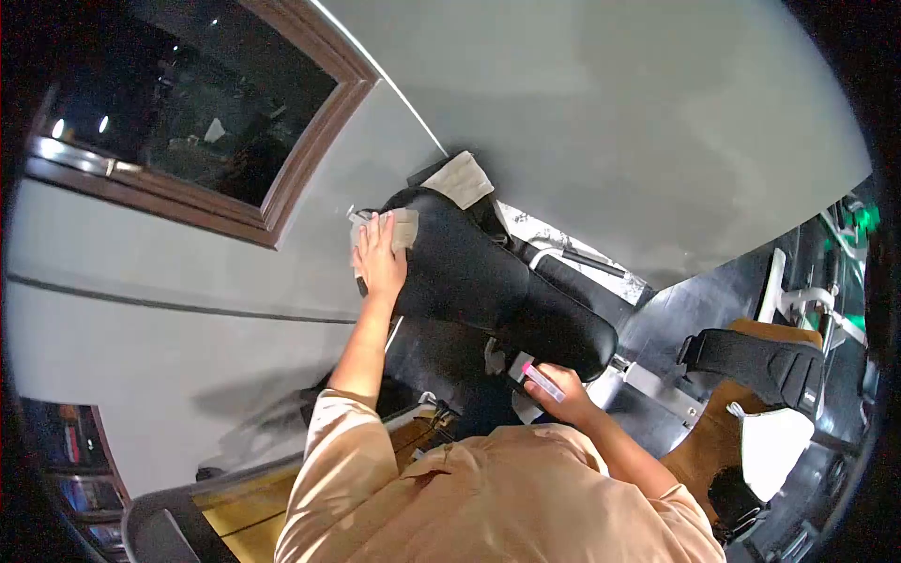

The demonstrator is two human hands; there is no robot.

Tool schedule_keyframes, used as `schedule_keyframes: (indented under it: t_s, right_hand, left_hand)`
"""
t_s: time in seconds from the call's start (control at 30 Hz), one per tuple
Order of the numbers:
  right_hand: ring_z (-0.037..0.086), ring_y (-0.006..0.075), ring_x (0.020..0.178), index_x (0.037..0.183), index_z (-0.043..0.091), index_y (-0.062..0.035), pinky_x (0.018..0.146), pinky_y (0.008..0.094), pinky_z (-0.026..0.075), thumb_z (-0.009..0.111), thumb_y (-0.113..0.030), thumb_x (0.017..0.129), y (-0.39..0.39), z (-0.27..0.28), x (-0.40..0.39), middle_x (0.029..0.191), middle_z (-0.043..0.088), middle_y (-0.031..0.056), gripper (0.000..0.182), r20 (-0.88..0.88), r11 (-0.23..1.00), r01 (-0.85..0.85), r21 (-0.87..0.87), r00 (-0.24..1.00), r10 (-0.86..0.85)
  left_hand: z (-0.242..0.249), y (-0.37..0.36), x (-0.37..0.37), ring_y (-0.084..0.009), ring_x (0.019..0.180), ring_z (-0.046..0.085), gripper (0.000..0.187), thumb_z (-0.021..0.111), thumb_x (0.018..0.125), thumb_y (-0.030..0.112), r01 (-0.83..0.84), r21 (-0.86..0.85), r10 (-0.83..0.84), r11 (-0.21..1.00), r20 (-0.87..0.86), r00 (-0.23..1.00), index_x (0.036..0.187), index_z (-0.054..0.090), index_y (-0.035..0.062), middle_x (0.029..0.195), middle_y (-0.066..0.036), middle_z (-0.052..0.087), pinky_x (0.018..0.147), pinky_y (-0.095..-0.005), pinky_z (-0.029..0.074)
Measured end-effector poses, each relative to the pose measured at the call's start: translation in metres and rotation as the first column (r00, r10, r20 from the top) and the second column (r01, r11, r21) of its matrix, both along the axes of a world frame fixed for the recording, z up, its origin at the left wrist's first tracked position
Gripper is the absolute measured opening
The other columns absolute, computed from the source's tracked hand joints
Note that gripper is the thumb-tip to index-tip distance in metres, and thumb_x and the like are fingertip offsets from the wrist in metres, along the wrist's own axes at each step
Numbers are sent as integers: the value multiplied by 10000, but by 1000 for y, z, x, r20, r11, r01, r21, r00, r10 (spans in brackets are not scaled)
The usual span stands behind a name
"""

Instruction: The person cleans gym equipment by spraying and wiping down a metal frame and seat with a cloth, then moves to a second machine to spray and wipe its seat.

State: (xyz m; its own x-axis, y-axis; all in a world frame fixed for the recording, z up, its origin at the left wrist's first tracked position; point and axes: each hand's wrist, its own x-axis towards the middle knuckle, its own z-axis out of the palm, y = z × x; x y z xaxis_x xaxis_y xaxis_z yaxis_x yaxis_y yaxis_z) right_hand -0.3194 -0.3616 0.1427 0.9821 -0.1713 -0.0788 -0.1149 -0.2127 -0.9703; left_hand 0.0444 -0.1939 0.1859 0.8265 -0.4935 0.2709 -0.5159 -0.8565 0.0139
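The left hand (380, 258) presses a cloth (402, 225) flat on the far end of the black pad (469, 272); the right hand (560, 389) grips a bottle (542, 382) at its near, unwiped end.

The padded bench (488, 281) is glossy black, catching pale highlights along its curved upper edge. A cloth (399, 225), beige and plain, lies at the bench's far end under the left hand (380, 258); a second cloth (462, 178) just beyond that end is cream. The right hand (563, 394) grips a small bottle (542, 382) with a white body and pink label. The sleeves (488, 497) are peach, unpatterned. The wall (610, 113) is flat grey with a thin dark stripe; the window frame (310, 141) is brown wood around dark glass. At the near right, a black strap (760, 361) crosses a tan wooden panel (718, 441) beside something white.
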Motion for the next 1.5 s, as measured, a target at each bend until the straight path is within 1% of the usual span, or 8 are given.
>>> schedule_keyframes:
  t_s: [0.27, 0.33, 0.47, 0.57, 0.77, 1.07, 1.33, 1.5]
  right_hand:
    - [577, 229, 635, 866, 606, -40, 598, 342, 461, 670, -156, 862, -5, -31, -3, 724, 571, 106, 132, -71, 971, 158, 178, 986, -148]
    - [614, 247, 696, 908, 629, -39, 628, 356, 476, 683, -165, 848, -4, -45, -5, 766, 599, 113, 150, -119, 965, 190, 179, 978, -171]
    - [657, 292, 784, 955, 648, -34, 670, 361, 500, 704, -178, 823, -4, -72, -4, 830, 637, 135, 203, -175, 959, 238, 156, 962, -211]
    - [657, 325, 794, 963, 647, -23, 688, 358, 509, 707, -182, 819, 1, -86, -7, 843, 647, 142, 224, -224, 955, 245, 168, 953, -206]
    - [652, 216, 738, 943, 651, -46, 678, 341, 497, 700, -181, 837, 4, -127, -33, 813, 649, 118, 179, -214, 945, 199, 259, 966, -144]
    - [648, 314, 684, 906, 633, -58, 616, 375, 498, 673, -203, 858, -9, -176, -80, 762, 630, 140, 158, -233, 989, 145, 20, 963, -137]
    - [625, 348, 673, 873, 632, -55, 598, 401, 486, 672, -219, 854, -13, -176, -76, 751, 619, 154, 170, -131, 978, 162, -132, 975, -179]
    - [629, 327, 687, 872, 639, -53, 600, 388, 488, 675, -153, 842, -10, -164, -68, 767, 624, 131, 109, -193, 981, 189, 42, 965, -178]
  left_hand:
    - [-10, -44, 57, -336, 1286, 470, 589, 632, 813, 143, 156, -158, -164, 975, -42, 986, 1381, 496, 223, 1438, -83, 468, 1060, -459, 375]
    - [-17, -75, 64, -307, 1188, 552, 432, 616, 820, 175, 138, 20, -140, 990, 124, 982, 1251, 591, 144, 1293, -109, 587, 1011, -419, 423]
    - [-10, -117, 62, -299, 999, 621, 258, 614, 819, 258, 137, 212, -160, 968, 97, 982, 1007, 641, 83, 996, -97, 682, 901, -429, 478]
    - [-8, -116, 61, -290, 1004, 626, 269, 612, 798, 244, 174, 257, -196, 951, 65, 978, 1001, 644, 71, 1009, -105, 678, 904, -429, 479]
    - [-15, -104, 57, -278, 1134, 585, 360, 564, 789, 221, 391, 193, -422, 900, 161, 892, 1110, 647, 82, 1117, -96, 663, 987, -430, 431]
    - [-38, -92, 20, -254, 1377, 342, 534, 575, 721, 123, 358, 320, -424, 877, 163, 891, 1254, 588, 152, 1418, -1, 485, 1133, -522, 212]
    - [-57, -87, -1, -256, 1400, 299, 620, 622, 675, 47, 351, 370, -424, 860, 136, 895, 1282, 573, 166, 1459, 8, 420, 1137, -532, 209]
    - [-99, -46, -35, -241, 1412, 279, 577, 600, 695, 75, 451, 317, -467, 835, -27, 884, 1262, 588, 182, 1451, 10, 425, 1153, -495, 190]
